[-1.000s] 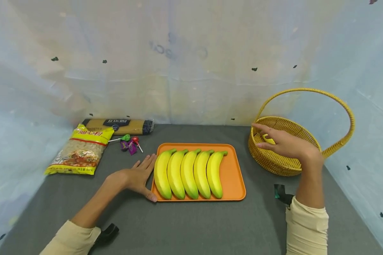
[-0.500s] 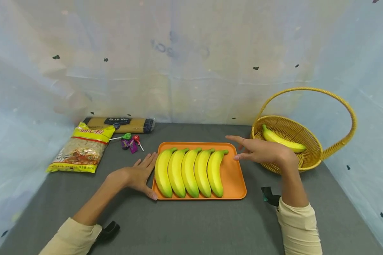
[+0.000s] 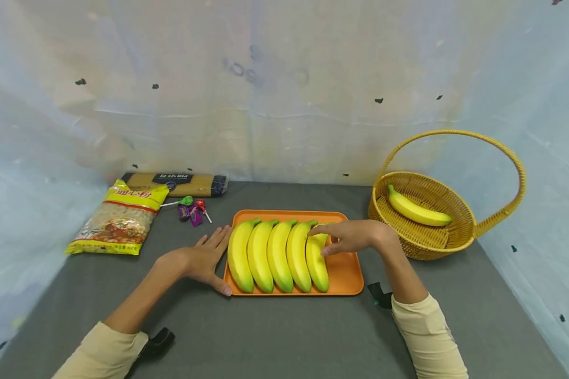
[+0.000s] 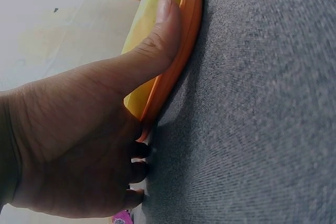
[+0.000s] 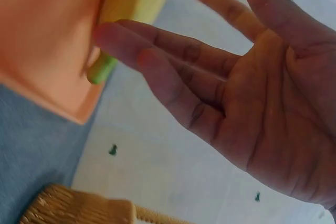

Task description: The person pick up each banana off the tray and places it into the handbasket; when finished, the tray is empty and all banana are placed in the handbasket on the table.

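Note:
An orange tray (image 3: 346, 268) lies mid-table with several yellow bananas side by side on it. My left hand (image 3: 208, 258) lies flat on the grey table against the tray's left edge, its thumb (image 4: 157, 30) pressed along the rim (image 4: 181, 51). My right hand (image 3: 327, 239) hovers over the far end of the rightmost banana (image 3: 316, 263), fingers straight and spread, their tips at the banana. The right wrist view shows the palm (image 5: 236, 93) open beside that banana's green tip (image 5: 102, 69). One more banana (image 3: 417, 212) lies in the yellow wicker basket (image 3: 427, 247) at the right.
A snack bag (image 3: 120, 226), a pasta packet (image 3: 177, 184) and some lollipops (image 3: 192, 210) lie at the back left. The basket's tall handle (image 3: 455, 134) arches over it. Pale sheeting walls in the table on three sides.
My right hand left a banana in the basket and moved left to the rightmost banana on the tray. The left hand has stayed at the tray's edge.

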The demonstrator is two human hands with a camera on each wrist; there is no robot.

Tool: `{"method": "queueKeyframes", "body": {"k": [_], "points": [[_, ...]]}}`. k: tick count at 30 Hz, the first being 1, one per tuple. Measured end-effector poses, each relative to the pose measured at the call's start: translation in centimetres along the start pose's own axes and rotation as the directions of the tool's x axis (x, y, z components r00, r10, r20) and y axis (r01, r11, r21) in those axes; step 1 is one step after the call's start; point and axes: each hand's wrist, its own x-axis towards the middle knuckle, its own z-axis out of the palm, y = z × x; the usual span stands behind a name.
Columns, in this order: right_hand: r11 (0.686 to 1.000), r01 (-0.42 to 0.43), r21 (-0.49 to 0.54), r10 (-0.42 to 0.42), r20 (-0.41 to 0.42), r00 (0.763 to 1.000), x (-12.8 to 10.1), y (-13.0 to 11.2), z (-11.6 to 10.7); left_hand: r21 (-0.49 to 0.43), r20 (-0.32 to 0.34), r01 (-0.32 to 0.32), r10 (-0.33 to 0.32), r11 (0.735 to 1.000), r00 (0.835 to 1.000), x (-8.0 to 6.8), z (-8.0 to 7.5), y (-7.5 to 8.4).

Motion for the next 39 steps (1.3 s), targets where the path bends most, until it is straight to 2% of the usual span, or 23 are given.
{"method": "queueKeyframes", "body": {"k": [8, 12, 18, 22, 26, 30, 34, 39], "points": [[0.999, -0.029, 0.042, 0.025, 0.093, 0.995, 1.6, -0.2, 0.6, -0.022, 0.004, -0.030, 0.030, 0.999, 1.000, -0.5, -0.2, 0.4], [0.999, -0.037, -0.003, 0.037, 0.084, 0.996, 1.9, -0.1, 0.6, -0.004, 0.004, -0.014, 0.014, 1.000, 1.000, -0.3, -0.2, 0.2], [0.999, 0.026, -0.042, -0.023, 0.071, 0.997, 2.0, 0.0, 0.5, -0.014, 0.001, -0.025, 0.025, 1.000, 1.000, -0.3, -0.3, 0.2], [0.999, 0.038, -0.006, -0.037, 0.071, 0.997, 1.6, 0.4, 0.3, -0.020, -0.005, -0.034, 0.034, 0.999, 0.999, -0.1, -0.1, 0.2], [0.998, 0.060, 0.029, -0.061, 0.033, 0.998, 0.9, 0.8, -0.2, -0.001, -0.016, -0.016, 0.016, 1.000, 1.000, 0.3, 0.3, -0.3], [0.996, 0.082, 0.031, -0.080, -0.053, 0.995, -0.2, 1.0, -0.7, 0.011, -0.018, -0.012, 0.012, 1.000, 1.000, 0.4, 0.4, -0.6], [0.994, 0.113, 0.012, -0.110, -0.140, 0.984, -1.5, 1.3, -1.0, 0.014, -0.012, -0.006, 0.006, 1.000, 1.000, 0.4, 0.4, -0.5], [0.991, 0.131, 0.013, -0.125, -0.207, 0.970, -3.2, 1.5, -1.5, 0.009, -0.012, -0.009, 0.010, 1.000, 1.000, 0.1, 0.3, -0.3]]}}
